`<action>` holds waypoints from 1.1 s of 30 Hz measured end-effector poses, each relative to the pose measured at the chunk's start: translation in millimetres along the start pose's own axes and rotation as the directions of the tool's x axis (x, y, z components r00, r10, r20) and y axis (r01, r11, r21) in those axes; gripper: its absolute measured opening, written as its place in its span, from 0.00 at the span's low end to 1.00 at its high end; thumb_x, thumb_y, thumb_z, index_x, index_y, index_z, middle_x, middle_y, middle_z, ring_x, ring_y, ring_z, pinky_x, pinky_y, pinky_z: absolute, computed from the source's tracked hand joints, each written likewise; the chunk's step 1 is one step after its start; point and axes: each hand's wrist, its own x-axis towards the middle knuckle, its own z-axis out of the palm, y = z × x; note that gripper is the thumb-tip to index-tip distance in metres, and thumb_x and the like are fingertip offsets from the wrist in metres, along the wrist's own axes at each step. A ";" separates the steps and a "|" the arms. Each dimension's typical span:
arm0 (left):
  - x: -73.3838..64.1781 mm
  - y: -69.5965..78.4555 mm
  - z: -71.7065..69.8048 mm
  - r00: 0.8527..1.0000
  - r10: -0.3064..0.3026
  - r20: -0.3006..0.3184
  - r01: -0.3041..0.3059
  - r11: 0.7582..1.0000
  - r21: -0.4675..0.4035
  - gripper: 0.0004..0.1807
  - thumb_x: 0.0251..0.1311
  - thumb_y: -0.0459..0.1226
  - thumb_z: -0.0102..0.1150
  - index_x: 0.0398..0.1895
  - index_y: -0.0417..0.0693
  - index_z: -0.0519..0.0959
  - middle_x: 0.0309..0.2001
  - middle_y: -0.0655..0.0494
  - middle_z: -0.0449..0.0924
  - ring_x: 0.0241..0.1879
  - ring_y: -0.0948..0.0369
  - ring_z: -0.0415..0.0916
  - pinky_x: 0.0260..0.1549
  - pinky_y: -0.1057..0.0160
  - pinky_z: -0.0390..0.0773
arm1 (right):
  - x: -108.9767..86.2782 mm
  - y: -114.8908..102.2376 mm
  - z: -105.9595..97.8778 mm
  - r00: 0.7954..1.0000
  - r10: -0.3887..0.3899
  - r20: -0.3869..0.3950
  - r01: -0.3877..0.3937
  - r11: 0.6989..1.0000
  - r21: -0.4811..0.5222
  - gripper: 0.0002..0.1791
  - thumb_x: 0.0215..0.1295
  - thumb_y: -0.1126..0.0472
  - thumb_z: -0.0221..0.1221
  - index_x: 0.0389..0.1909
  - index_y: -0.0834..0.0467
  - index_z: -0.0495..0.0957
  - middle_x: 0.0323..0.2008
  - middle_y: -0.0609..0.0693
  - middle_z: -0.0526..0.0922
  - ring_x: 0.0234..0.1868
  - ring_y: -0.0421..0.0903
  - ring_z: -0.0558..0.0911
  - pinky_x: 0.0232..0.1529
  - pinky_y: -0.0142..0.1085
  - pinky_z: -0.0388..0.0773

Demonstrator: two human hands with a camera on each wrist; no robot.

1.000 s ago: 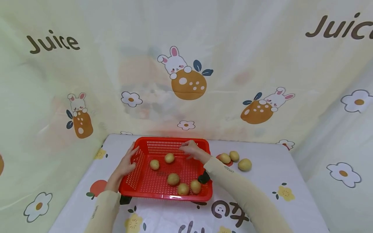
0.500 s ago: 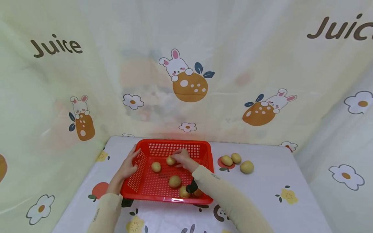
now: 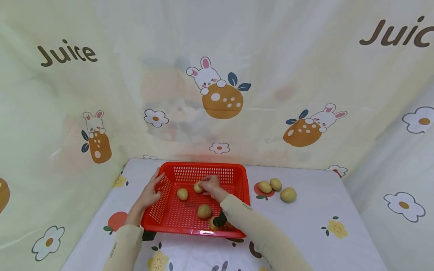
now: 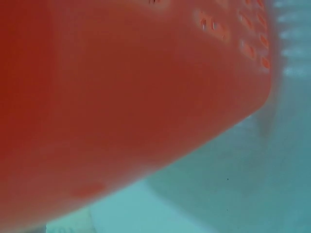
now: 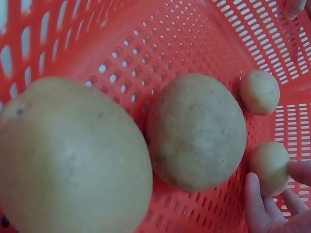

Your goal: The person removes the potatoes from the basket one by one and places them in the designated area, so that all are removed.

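Note:
In the head view a red plastic basket (image 3: 190, 232) with slotted walls holds several potatoes. My right hand (image 3: 213, 186) reaches inside and grips the rear potato (image 3: 197, 187). The right wrist view shows the thumb and fingers on either side of this potato (image 5: 268, 167), which sits low by the basket wall. My left hand (image 3: 148, 195) rests on the left rim, fingers extended and thumb spread. Left of the gripped potato lies another potato (image 3: 182, 194), and a browner potato (image 3: 204, 211) lies in the middle. Potatoes at the near right are partly hidden by my right wrist.
Right of the basket, a large potato (image 3: 288, 195) and two smaller potatoes (image 3: 265, 187) lie on the patterned tablecloth (image 3: 312, 226). A printed curtain (image 3: 264, 143) stands behind the table. The left wrist view is mostly filled by the basket's red wall (image 4: 121, 97).
My right hand has moved left and down from the basket's right rear side to the rear potato and taken hold of it. The left hand has stayed on the rim.

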 end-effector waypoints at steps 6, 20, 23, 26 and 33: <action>-0.7 2.0 -0.1 0.999 -0.032 0.006 0.032 0.999 -0.006 0.44 0.46 0.16 0.46 0.74 0.30 0.55 0.79 0.39 0.35 0.75 0.38 0.36 0.66 0.38 0.53 | -0.7 0.9 -0.4 1.000 0.010 0.007 -0.010 1.000 0.028 0.18 0.56 0.72 0.63 0.49 0.68 0.78 0.40 0.59 0.80 0.35 0.49 0.84 0.35 0.46 0.84; -0.2 4.0 1.9 1.000 0.029 -0.005 -0.029 0.999 0.038 0.43 0.44 0.16 0.45 0.72 0.26 0.56 0.78 0.36 0.38 0.75 0.39 0.38 0.63 0.43 0.60 | -6.1 -12.1 -15.6 0.999 -0.010 0.049 0.006 0.997 0.082 0.24 0.57 0.72 0.64 0.56 0.69 0.76 0.44 0.61 0.81 0.29 0.46 0.85 0.28 0.38 0.84; 1.6 3.5 2.8 1.000 0.029 -0.001 -0.029 0.999 0.036 0.43 0.44 0.16 0.45 0.72 0.26 0.56 0.78 0.36 0.37 0.75 0.39 0.37 0.64 0.41 0.58 | -7.3 -15.2 -24.6 0.998 -0.001 0.062 -0.006 0.994 0.112 0.24 0.58 0.72 0.64 0.57 0.68 0.76 0.44 0.61 0.80 0.32 0.48 0.85 0.34 0.43 0.84; 1.9 2.8 2.4 1.000 0.010 -0.004 -0.010 1.000 0.025 0.43 0.44 0.16 0.45 0.72 0.27 0.56 0.78 0.37 0.36 0.75 0.38 0.36 0.65 0.38 0.56 | -7.6 -16.9 -32.4 0.997 0.000 0.082 -0.013 0.988 0.151 0.24 0.58 0.72 0.63 0.58 0.68 0.76 0.45 0.63 0.81 0.35 0.51 0.86 0.38 0.47 0.84; 0.1 1.4 0.0 1.000 -0.011 0.006 0.011 1.000 0.018 0.43 0.45 0.16 0.45 0.73 0.28 0.55 0.78 0.37 0.35 0.75 0.38 0.36 0.64 0.38 0.58 | -11.4 -23.1 -52.2 0.995 -0.024 0.095 0.007 0.984 0.177 0.25 0.59 0.71 0.64 0.59 0.67 0.76 0.48 0.63 0.80 0.35 0.50 0.86 0.39 0.45 0.83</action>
